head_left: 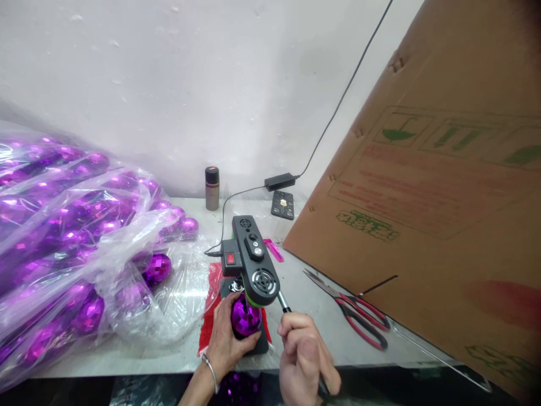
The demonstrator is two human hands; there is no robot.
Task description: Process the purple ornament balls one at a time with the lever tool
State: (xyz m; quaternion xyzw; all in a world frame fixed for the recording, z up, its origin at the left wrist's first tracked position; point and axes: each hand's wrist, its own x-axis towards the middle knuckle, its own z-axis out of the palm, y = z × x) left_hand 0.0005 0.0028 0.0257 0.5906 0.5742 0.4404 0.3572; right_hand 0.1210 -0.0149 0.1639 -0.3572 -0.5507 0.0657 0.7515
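Note:
A shiny purple faceted ball point(245, 317) is gripped in my left hand point(228, 332), which wears a silver bangle at the wrist. The ball sits under the front end of a black machine point(255, 256) with a red switch and round vents. My right hand point(306, 355) is wrapped round a black and metal lever point(284, 301) at the machine's right side. Red cloth point(208, 327) lies under the black base of the machine.
Clear plastic bags of purple balls point(84, 225) fill the left. Red-handled scissors point(361, 316) and a large cardboard box point(422, 197) stand at the right. Behind are a bottle point(212, 189), a power adapter point(279, 181) with its cable and a black card-like thing point(282, 205).

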